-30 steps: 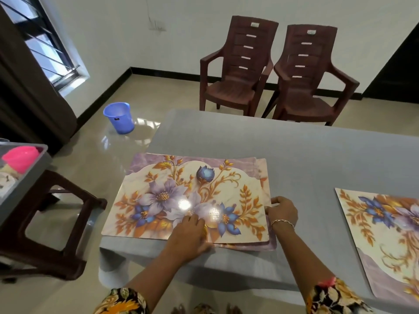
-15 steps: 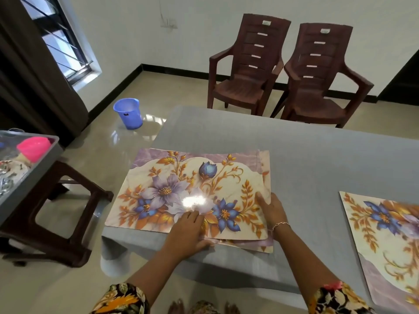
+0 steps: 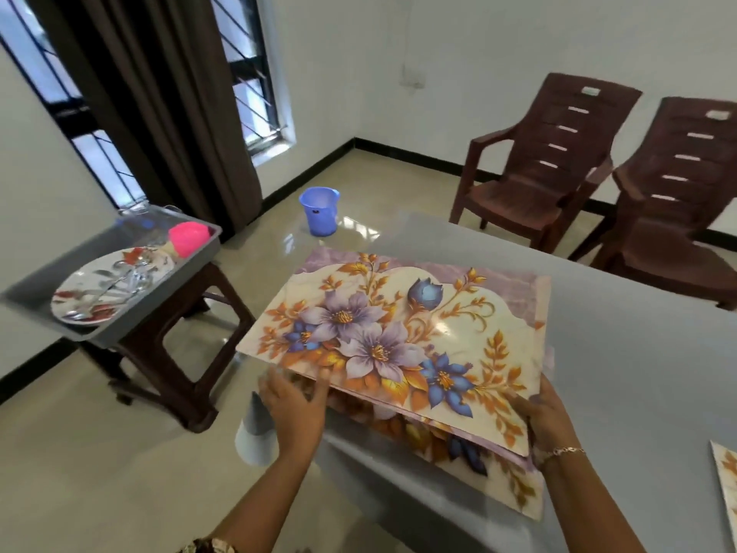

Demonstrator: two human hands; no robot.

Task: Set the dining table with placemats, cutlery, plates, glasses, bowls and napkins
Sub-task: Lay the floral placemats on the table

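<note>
A floral placemat (image 3: 402, 333) is lifted off a stack of placemats (image 3: 498, 476) at the near left corner of the grey table (image 3: 638, 373). My left hand (image 3: 293, 405) holds its near left edge, fingers tucked under it. Its near right corner is gripped by my right hand (image 3: 552, 419), which wears a bracelet. Another placemat (image 3: 728, 488) lies at the table's right edge, mostly cut off.
Left of the table, a grey tray (image 3: 199, 249) on a brown stool (image 3: 179, 353) carries a floral plate (image 3: 79, 289), cutlery (image 3: 115, 285) and a pink bowl (image 3: 188, 236). A blue bucket (image 3: 319, 211) stands on the floor. Two brown chairs (image 3: 550, 165) face the table's far side.
Both hands have lifted the top placemat off the stack; its near edge is now raised. The view has swung left, bringing the tray and window into sight.
</note>
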